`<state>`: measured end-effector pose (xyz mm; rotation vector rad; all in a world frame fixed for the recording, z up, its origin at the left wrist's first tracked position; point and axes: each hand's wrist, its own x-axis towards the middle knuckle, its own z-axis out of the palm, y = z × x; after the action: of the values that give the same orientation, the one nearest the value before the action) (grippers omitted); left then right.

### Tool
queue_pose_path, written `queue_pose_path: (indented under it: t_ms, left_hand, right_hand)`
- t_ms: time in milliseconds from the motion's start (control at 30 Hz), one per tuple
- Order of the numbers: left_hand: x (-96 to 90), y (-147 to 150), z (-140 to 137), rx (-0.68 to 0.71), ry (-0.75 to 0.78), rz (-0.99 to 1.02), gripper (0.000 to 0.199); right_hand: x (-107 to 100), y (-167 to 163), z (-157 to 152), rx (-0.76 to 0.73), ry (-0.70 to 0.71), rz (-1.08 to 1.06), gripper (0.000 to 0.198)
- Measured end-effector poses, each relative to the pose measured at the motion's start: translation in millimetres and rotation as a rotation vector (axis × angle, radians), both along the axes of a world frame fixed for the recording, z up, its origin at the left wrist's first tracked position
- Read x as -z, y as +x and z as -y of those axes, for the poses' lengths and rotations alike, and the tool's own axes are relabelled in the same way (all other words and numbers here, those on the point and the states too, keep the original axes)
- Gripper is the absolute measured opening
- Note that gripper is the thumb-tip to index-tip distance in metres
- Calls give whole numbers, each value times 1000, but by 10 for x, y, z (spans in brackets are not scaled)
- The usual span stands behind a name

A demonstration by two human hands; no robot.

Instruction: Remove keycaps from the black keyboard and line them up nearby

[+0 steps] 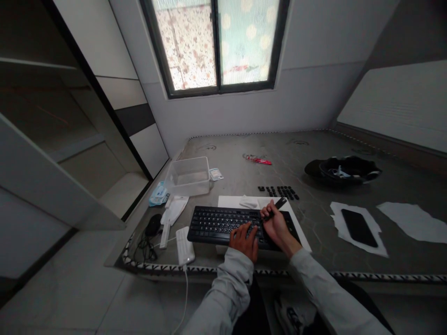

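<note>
A black keyboard [220, 224] lies across a white sheet [300, 229] at the front of the mattress. My left hand [244, 239] rests on its keys, right of the middle, with the fingers spread. Closed around a dark pen-like tool [280, 203], my right hand [275, 225] is over the keyboard's right end; the tool's upper end sticks out past the fist, and its lower tip is hard to make out. Behind the sheet, several loose black keycaps [279, 191] are laid out in rows. A crumpled white tissue [248, 201] touches the keyboard's back edge.
At the left are a clear plastic bin [190, 179], a blue packet [159, 194], a black mouse [152, 225] with its cable and a white power bank [185, 245] with a cord. At the right are a phone [359, 227] on paper and a black cap [344, 170].
</note>
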<state>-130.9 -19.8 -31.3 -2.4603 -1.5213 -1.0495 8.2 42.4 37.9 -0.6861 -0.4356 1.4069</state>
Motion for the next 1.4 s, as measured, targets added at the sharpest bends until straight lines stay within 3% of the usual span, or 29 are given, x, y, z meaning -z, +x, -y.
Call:
queue_pose_path:
  t_ms: [333,633,900,1100,1400]
  left_hand:
    - [-33,10,15,-31,2,-9,42]
    - [10,16,-3,-41,5,10,42]
    - [45,22,-25,-66,21,-19,47]
    - [19,29,-16,-60,-29,1,50]
    - [59,30,-32,-70,-19,-21,52]
  right_hand:
    - [2,-47,-62,28,-96,71,45]
    - [123,-110,-143,38,20,492,53]
    - [243,-257,-187,170,-16,545,54]
    - [419,-261,-94,349,182,743,47]
    - [416,-241,-1,361,343,942,47]
